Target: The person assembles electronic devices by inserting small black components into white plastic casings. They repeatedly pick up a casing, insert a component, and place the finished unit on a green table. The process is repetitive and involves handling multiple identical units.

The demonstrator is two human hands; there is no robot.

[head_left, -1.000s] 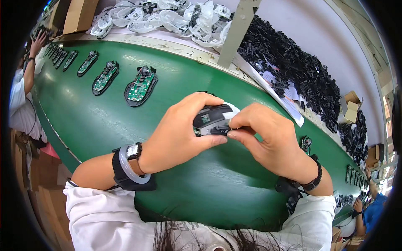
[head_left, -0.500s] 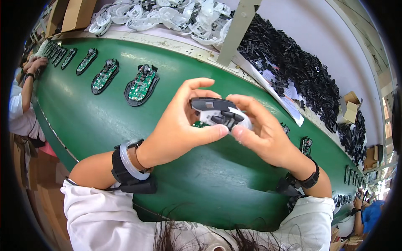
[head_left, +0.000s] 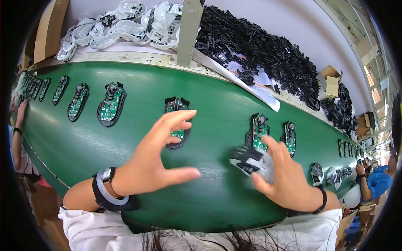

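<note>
My right hand (head_left: 283, 178) grips a black and white computer mouse shell (head_left: 247, 161) by its pale end, slightly smeared by motion, over the green work surface. Behind its fingers lies a mouse base with a green circuit board (head_left: 260, 132), and a second mouse base (head_left: 289, 136) is just right of that. My left hand (head_left: 157, 157) holds nothing, with fingers and thumb spread apart. Partly covered by those fingers is another mouse base (head_left: 180, 140) with its board facing up.
Several more mouse bases (head_left: 111, 104) line the green bench (head_left: 146, 79) to the left. White shells (head_left: 125, 27) and small black parts (head_left: 268, 50) are heaped behind a metal post (head_left: 188, 37). Finished-looking shells (head_left: 317, 172) sit at right. Co-workers' hands (head_left: 21, 113) show at both ends.
My hands have parted. The right hand has carried the mouse shell right and down, while the left has moved left and let go of it. The view has shifted, showing more mouse bases.
</note>
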